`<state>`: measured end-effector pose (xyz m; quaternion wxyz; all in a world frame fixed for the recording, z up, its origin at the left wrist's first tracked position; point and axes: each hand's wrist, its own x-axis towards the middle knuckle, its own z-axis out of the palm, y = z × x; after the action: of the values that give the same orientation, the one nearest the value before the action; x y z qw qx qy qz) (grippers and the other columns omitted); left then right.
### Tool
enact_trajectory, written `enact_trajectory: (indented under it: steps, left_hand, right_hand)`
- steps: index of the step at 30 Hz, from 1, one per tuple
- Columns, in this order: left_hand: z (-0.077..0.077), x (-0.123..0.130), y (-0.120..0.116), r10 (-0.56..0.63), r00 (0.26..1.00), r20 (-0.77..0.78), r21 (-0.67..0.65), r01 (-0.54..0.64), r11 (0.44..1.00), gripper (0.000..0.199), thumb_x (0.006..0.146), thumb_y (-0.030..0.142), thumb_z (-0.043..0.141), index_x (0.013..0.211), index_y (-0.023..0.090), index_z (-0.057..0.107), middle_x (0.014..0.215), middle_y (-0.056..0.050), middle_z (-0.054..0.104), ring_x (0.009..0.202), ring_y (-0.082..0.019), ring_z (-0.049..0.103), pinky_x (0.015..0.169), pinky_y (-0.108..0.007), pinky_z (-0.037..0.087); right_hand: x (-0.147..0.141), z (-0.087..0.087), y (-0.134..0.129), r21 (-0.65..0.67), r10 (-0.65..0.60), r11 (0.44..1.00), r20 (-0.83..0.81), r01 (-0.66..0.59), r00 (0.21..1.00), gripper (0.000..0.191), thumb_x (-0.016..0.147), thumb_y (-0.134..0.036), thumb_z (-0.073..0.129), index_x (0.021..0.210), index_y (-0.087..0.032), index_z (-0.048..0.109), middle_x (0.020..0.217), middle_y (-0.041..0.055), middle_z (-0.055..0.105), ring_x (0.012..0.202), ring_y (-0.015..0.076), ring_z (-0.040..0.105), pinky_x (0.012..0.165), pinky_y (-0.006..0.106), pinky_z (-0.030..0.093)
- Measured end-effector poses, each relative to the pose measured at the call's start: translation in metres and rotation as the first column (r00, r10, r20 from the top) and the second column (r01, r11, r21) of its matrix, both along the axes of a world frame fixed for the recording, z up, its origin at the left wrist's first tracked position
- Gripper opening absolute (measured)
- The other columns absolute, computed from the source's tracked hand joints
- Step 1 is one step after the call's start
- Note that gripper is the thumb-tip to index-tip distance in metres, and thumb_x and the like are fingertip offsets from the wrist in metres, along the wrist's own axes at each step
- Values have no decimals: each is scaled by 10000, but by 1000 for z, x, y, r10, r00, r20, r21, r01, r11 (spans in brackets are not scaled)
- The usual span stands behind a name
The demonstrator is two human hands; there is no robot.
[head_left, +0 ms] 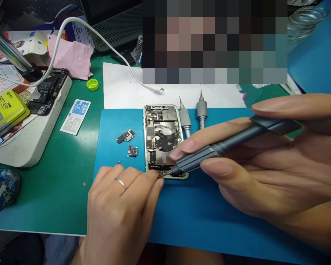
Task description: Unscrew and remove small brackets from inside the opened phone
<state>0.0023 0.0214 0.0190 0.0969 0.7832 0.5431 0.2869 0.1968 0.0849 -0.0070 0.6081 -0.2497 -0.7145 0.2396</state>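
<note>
Over the lower end of the opened phone (165, 138), the left hand (121, 202) extends from below and the right hand (281, 173) from the right. The left hand is back-up with bent knuckles, a thin ring (120, 183) on 1 finger, its thumb and forefinger tips close together at the phone's lower left corner; I cannot tell whether its grip pinches anything there. The right hand hangs nearer the camera, its grip narrow and closed about a dark pen-shaped tool (223, 145). Of its digits, 1 lies over the tool's rear, 1 stretches forward along the shaft and 1 shows below it. The tool slants down to the left, its fine tip right by the left fingertips. Beneath the phone is a blue mat (110, 125) on the green table (66, 184), with 2 grey screwdrivers (202, 110) at its right and 2 small loose parts (126, 136) at its left.
</note>
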Motion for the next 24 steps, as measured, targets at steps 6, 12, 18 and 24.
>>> enact_trajectory:
  steps: [6, 12, 18, 24]
  left_hand:
    - [-5, -2, -2, 15, 1000, -21, -19, -15, 1000, 125, 1025, 290, 678, 1072, 204, 756, 825, 38, 743, 731, -176, 615, 750, -354, 402]
    - [-7, -2, -3, 26, 999, -21, -17, -26, 1000, 117, 1034, 264, 656, 1053, 214, 761, 822, 41, 749, 724, -177, 626, 760, -356, 401]
    - [-8, -2, -3, 21, 1000, -4, -12, -21, 1000, 117, 1031, 235, 654, 1030, 212, 769, 783, 42, 720, 705, -167, 603, 744, -355, 393]
    - [-6, -1, -3, 21, 1000, -10, 13, -21, 1000, 129, 1025, 187, 649, 1061, 200, 772, 760, 37, 682, 691, -159, 555, 716, -345, 383]
  right_hand:
    - [4, -4, 6, -5, -26, 1000, 15, 26, 1000, 729, 821, -79, 826, 1450, -392, 634, 1332, 31, 600, 795, 198, 800, 525, 296, 703]
    - [2, -3, 4, -31, 23, 999, 45, -22, 999, 825, 851, -51, 799, 1540, -414, 527, 1355, 35, 575, 820, 208, 807, 531, 323, 709]
    - [6, -6, 6, -42, 15, 999, 65, -12, 998, 827, 846, -53, 796, 1545, -402, 524, 1346, 59, 585, 808, 229, 801, 524, 351, 711]
    - [3, -2, 7, -27, 42, 999, 56, -40, 998, 771, 847, -29, 791, 1491, -402, 590, 1280, 35, 608, 798, 191, 799, 543, 296, 712]
